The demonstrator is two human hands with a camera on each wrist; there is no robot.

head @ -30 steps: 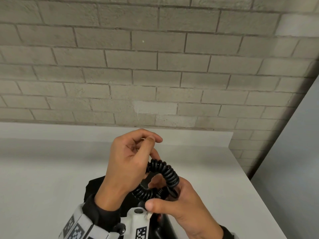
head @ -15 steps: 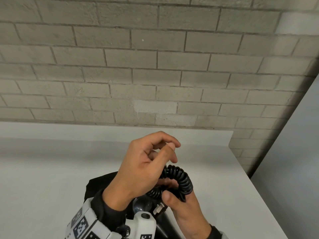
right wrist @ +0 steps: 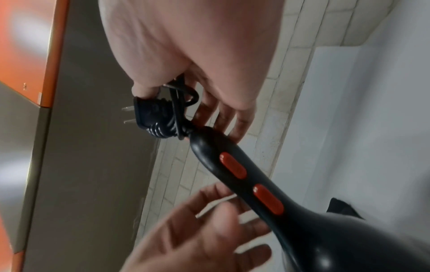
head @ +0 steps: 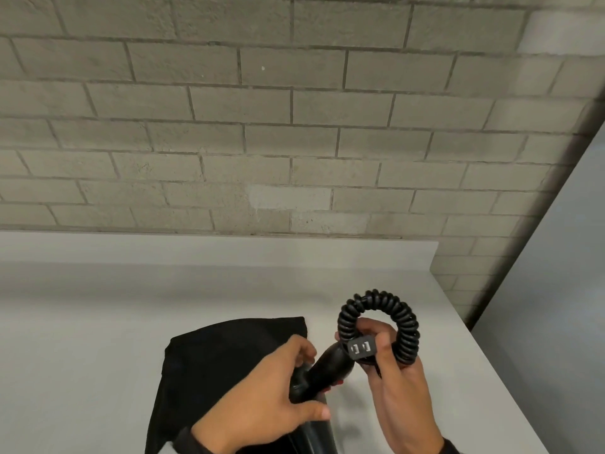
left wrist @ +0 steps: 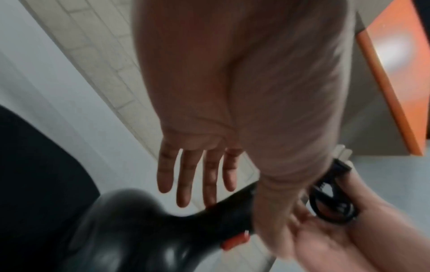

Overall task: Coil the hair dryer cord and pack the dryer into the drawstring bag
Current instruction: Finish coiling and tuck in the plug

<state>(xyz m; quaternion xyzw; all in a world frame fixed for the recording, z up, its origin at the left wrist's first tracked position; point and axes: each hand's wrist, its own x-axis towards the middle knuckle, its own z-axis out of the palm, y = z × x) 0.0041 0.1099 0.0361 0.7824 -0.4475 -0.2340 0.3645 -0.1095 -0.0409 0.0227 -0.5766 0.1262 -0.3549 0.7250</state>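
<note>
Right hand (head: 397, 381) clamped on plug (head: 361, 348) and looped coiled cord (head: 379, 326), loop standing above the fingers. Left hand (head: 262, 398) at hair dryer (head: 322, 371) handle: fingers straight in the left wrist view, grip unclear from the head view. Dryer body low, partly cut off by the frame edge. Black drawstring bag (head: 222, 365) flat on white table (head: 82, 339), just left of the hands. Brick wall (head: 262, 126) far side.
</note>
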